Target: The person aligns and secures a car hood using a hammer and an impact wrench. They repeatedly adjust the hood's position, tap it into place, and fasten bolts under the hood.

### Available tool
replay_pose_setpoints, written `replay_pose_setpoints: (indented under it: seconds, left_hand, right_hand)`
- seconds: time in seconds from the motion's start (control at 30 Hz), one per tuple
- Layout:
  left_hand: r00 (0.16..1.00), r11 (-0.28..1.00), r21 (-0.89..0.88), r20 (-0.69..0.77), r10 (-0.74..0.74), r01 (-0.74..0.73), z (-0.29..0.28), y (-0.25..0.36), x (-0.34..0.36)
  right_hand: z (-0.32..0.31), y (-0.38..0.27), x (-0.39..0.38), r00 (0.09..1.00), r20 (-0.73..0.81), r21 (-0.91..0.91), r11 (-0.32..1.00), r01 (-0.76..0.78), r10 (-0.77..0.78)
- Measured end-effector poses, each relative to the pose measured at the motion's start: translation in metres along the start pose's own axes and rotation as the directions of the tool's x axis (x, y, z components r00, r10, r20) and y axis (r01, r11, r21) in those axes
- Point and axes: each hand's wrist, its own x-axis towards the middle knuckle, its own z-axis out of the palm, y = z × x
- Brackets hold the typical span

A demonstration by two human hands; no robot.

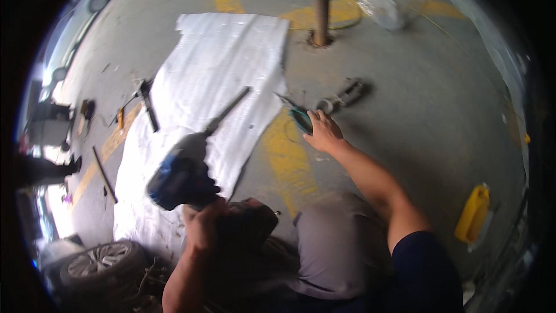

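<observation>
My left hand [202,223] is wrapped round the grip of a blue and black cordless power tool [184,174], blurred by motion. A long dark shaft [229,110] sticks out of its front, up and to the right over the white sheet [226,52]. My right arm reaches forward, and my right hand [325,132] closes on the green handles of a pair of pliers [300,119] whose jaws point toward the edge of the sheet. Just beyond that hand lies a dark metal part [341,97] with a ring at one end.
A rusty pole [321,6] rises from the floor, with clear plastic wrap [382,6] to its right. Tools, including a black T-shaped one [147,104], lie left of the sheet. A wheel [98,264] lies at lower left, a yellow bottle [473,213] at right.
</observation>
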Motion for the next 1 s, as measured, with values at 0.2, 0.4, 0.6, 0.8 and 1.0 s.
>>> replay_pose_setpoints:
  seconds: [0.2,0.4,0.6,0.8,1.0]
  left_hand:
    - [0.989,0.995,0.054,0.119,-0.087,0.081,0.008,-0.009,0.001]
    - [0.984,0.996,0.067,0.164,-0.067,0.057,0.008,-0.021,0.01]
    - [0.979,0.978,0.108,0.125,0.162,-0.176,0.03,-0.04,0.029]
    - [0.984,0.975,0.181,0.145,0.107,-0.133,0.04,-0.027,0.027]
    - [0.983,0.978,0.163,0.148,0.108,-0.132,0.033,-0.026,0.018]
  right_hand:
    - [0.057,0.007,0.044,0.987,0.024,-0.141,0.978,-0.156,0.161]
    - [-0.016,0.011,-0.016,0.904,0.324,0.392,0.83,-0.396,0.278]
    - [-0.149,-0.068,-0.121,0.963,-0.263,0.409,0.898,0.16,-0.051]
    - [-0.163,-0.078,-0.131,0.89,-0.415,0.057,0.972,0.23,-0.186]
    - [-0.165,-0.086,-0.151,0.928,-0.328,-0.025,0.984,0.177,-0.175]
